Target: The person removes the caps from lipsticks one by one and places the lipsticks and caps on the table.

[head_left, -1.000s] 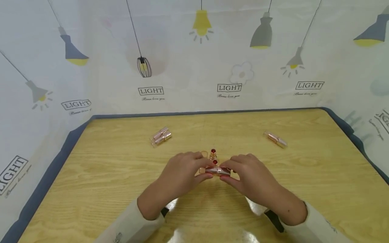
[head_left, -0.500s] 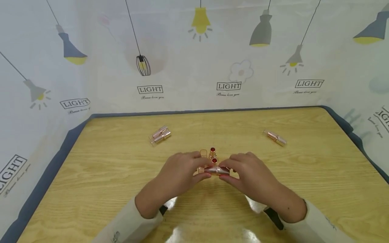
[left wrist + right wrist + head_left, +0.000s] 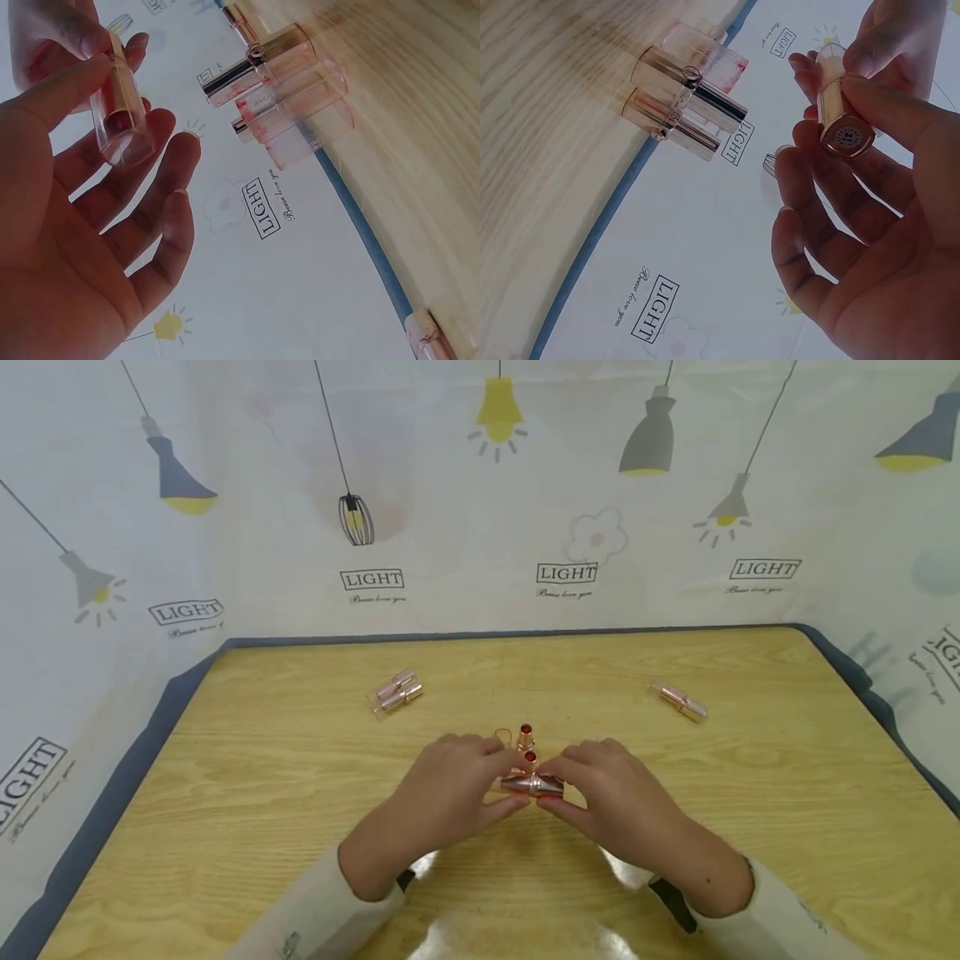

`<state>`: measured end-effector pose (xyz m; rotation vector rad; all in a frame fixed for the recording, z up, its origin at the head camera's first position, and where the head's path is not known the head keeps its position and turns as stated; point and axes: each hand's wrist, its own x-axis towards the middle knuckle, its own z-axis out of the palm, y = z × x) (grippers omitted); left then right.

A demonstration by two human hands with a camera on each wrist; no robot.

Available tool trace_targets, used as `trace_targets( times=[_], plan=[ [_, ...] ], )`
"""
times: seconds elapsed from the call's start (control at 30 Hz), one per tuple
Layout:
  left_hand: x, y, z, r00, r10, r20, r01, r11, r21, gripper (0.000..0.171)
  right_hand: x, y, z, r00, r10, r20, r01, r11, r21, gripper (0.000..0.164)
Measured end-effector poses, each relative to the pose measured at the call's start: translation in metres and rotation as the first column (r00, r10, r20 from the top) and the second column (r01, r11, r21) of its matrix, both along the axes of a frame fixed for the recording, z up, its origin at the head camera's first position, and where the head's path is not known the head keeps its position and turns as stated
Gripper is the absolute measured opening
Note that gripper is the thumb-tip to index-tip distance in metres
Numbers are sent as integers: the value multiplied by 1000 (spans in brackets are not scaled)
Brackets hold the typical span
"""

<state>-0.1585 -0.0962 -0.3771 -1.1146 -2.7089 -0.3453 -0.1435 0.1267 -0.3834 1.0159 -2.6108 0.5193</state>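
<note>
Between both hands, a lipstick [image 3: 532, 786] is held level above the table, in front of two standing lipsticks. My left hand [image 3: 456, 781] pinches its clear cap end with thumb and fingertips. Thumb and forefinger of my right hand [image 3: 618, 793] pinch the rose-gold base end; the round label on its bottom shows in the right wrist view. The standing lipstick at the back [image 3: 526, 737] and the nearer one [image 3: 530, 757] are uncapped, dark red tips up. Pinkish clear caps [image 3: 292, 97] stand beside them, partly behind my left hand in the head view.
Two capped lipsticks [image 3: 397, 693] lie side by side at the back left of the wooden table [image 3: 300, 760]. Another capped lipstick [image 3: 679, 702] lies at the back right. A cloth screen [image 3: 465, 527] printed with lamps rises along the table's back and sides.
The held lipstick and my right hand have shifted slightly left. My left thumb has slid a little right and down along the tube. The lipsticks on the table stay where they were.
</note>
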Motion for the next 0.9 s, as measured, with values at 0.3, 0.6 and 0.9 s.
trace_targets(
  times=[0.3, 0.6, 0.9],
  plan=[
    [-1, -1, 1, 998, -29, 64, 28, 999, 21, 26, 0, 2, 1, 999, 25, 36, -26, 1000, 7, 23],
    [0, -2, 8, 992, -14, 122, 17, 1000, -26, 30, -1, 1, 5, 991, 47, 126, -52, 998, 32, 20],
    [-4, -8, 3, 995, -2, 101, 4, 1000, -16, 27, -2, 4, 4, 994, 8, 111, -12, 999, 39, 20]
  ],
)
